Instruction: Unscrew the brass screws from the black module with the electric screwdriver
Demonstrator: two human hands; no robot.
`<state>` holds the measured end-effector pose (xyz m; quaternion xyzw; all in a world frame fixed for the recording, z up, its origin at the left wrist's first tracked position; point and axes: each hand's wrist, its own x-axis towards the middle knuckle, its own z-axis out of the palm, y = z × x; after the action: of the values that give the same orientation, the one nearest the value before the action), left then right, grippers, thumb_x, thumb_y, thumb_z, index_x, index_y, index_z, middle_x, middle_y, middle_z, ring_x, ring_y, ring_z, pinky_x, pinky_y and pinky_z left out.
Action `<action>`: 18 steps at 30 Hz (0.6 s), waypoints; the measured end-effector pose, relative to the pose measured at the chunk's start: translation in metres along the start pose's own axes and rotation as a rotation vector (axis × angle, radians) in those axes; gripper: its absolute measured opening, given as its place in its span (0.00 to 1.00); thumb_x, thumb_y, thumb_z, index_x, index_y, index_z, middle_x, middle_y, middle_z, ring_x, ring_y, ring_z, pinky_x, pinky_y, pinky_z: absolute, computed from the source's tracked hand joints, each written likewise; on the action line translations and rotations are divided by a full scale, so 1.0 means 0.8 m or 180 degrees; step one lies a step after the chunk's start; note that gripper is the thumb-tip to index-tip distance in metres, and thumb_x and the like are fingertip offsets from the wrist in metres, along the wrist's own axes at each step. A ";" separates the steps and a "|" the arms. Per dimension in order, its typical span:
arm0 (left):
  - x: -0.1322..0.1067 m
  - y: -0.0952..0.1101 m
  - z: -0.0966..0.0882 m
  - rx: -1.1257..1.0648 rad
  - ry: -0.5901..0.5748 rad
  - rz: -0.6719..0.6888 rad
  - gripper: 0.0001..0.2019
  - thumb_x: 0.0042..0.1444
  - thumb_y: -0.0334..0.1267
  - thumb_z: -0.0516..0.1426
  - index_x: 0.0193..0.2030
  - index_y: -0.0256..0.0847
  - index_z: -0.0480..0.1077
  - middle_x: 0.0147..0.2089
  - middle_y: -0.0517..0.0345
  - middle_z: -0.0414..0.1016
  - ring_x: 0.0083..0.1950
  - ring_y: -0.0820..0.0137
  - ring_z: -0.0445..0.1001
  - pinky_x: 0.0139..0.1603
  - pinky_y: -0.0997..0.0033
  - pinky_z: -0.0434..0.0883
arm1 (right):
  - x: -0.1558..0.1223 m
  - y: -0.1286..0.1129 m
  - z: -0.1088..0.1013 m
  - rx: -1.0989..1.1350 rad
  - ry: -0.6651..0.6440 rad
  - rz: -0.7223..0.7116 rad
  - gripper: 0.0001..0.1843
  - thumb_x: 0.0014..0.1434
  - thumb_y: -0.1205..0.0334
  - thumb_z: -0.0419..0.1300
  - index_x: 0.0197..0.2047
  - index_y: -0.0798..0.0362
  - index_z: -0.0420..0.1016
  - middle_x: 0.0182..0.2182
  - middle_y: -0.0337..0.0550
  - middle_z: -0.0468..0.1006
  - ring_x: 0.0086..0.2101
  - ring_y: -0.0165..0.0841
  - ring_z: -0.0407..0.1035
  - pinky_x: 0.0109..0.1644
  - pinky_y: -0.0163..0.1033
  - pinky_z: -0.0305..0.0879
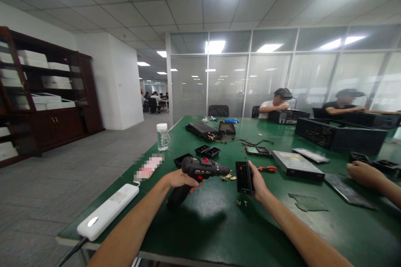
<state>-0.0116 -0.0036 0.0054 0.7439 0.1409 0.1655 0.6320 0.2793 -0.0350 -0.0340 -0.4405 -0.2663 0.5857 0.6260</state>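
Observation:
My left hand (181, 178) is closed round the grip of a black electric screwdriver (200, 170) with red markings; its nose points right. My right hand (257, 182) holds a small black rectangular part (244, 177) upright just in front of the screwdriver's tip. Small brass-coloured bits (228, 177) lie on the green table (219, 225) between the two, and two more bits (242, 203) lie nearer me. An orange-handled screwdriver (267, 169) rests just behind my right hand.
A white power strip (108, 212) lies at the table's left edge, a clear bottle (162, 136) further back. Black trays (207, 150), an optical drive (297, 165), metal plates and a large black chassis (340, 134) crowd the table. Another person's hand (363, 173) rests at right; two people sit at the far end.

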 end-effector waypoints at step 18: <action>0.000 0.003 0.003 -0.0072 0.0059 -0.0040 0.16 0.43 0.37 0.59 0.38 0.31 0.65 0.31 0.56 0.64 0.24 0.76 0.64 0.25 0.74 0.64 | 0.001 0.000 -0.001 -0.0047 0.0031 -0.0008 0.21 0.42 0.42 0.55 0.25 0.54 0.69 0.17 0.39 0.71 0.18 0.32 0.66 0.23 0.38 0.63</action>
<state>-0.0104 -0.0059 0.0076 0.7342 0.1495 0.1701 0.6401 0.2800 -0.0346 -0.0346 -0.4477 -0.2681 0.5808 0.6248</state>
